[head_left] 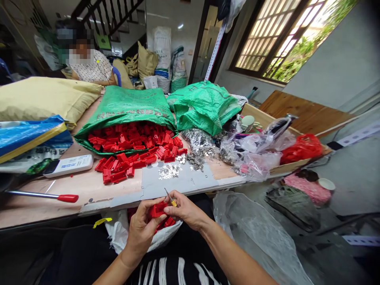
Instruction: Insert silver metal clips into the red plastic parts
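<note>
My left hand [140,223] is closed around a red plastic part [158,209], holding it just in front of the table edge. In my right hand [184,209] is a small tool with a thin metal tip and a yellow handle [173,202], which looks like tweezers or a small screwdriver. The fingers of my right hand also touch the red part. Below both hands, a white sack [169,237] in my lap holds more red parts [169,222]. Small silvery metal pieces [170,171] lie in a pile on the grey sheet beyond my hands.
A green sack [130,101] spills red parts [118,168] onto the table. Right of it stand another green sack [204,103] and a wooden tray [279,169] of plastic bags. A red-tipped lever [68,198] juts in at left. Behind the table sits a person [92,67].
</note>
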Demonstrator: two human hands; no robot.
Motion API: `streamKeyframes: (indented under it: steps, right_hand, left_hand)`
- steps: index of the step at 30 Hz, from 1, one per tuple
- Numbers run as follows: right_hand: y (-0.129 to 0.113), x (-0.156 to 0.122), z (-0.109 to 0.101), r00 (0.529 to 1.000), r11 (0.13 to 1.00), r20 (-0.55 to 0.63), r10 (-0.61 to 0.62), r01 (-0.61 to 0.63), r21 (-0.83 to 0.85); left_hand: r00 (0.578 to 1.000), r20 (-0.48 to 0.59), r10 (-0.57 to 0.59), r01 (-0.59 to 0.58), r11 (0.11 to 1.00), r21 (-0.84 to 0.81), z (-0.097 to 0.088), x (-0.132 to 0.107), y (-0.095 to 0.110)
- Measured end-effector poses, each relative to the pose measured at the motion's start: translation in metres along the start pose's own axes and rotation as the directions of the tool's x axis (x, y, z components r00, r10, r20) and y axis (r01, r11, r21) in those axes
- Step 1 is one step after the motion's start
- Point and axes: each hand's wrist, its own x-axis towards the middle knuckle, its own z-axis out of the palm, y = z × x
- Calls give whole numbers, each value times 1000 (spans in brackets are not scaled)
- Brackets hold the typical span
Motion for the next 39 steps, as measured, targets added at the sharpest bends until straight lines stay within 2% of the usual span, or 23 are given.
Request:
streamKeyframes:
  steps: [5, 9, 13, 16, 18, 19, 20, 21, 22, 24, 27, 32, 39]
  right_hand:
    - [4, 2, -4, 998, 996, 18, 66, -67, 66]
    - [10, 5, -5, 986, 971, 123, 116, -139, 195]
    - [14, 8, -4, 970, 940, 212, 115, -175, 293]
    - [7, 12, -12, 979, 983, 180, 96, -122, 136]
    - [-4, 18, -24, 999, 990, 35, 8, -3, -143]
    - [-11, 22, -31, 993, 942, -79, -93, 62, -330]
    - [-18, 26, -40, 952, 836, -194, -235, 96, -540]
    - [-25, 31, -48, 894, 705, -279, -350, 56, -707]
    - [-32, 36, -56, 845, 589, -340, -412, -38, -807]
    - [-41, 47, -68, 803, 408, -395, -446, -210, -888]
    - [-46, 59, -77, 799, 247, -420, -431, -343, -906]
    - [-43, 69, -80, 792, 145, -402, -459, -379, -914]
    - [-35, 69, -84, 766, 149, -378, -520, -354, -923]
  left_hand:
    - [999, -21, -40, 38, 996, -86, -3, -1, 2]
    - [997, 5, -71, 71, 980, -188, -4, -1, 5]
    - [981, -52, -185, 158, 931, -329, 0, 1, 8]
    - [958, -83, -273, 221, 894, -391, 2, 6, 9]
    - [944, -105, -313, 249, 884, -395, 1, 10, 6]
    - [940, -114, -323, 258, 887, -383, -1, 12, 4]
    - [938, -118, -326, 265, 893, -364, -4, 14, 1]
    - [938, -117, -325, 269, 900, -344, -7, 16, -2]
    - [940, -111, -323, 272, 905, -326, -10, 17, -5]
    - [942, -97, -320, 278, 911, -305, -16, 19, -10]
    - [940, -85, -331, 294, 909, -296, -19, 21, -15]
    - [930, -99, -353, 305, 896, -323, -15, 24, -12]
    - [912, -172, -372, 286, 878, -383, -6, 31, -10]
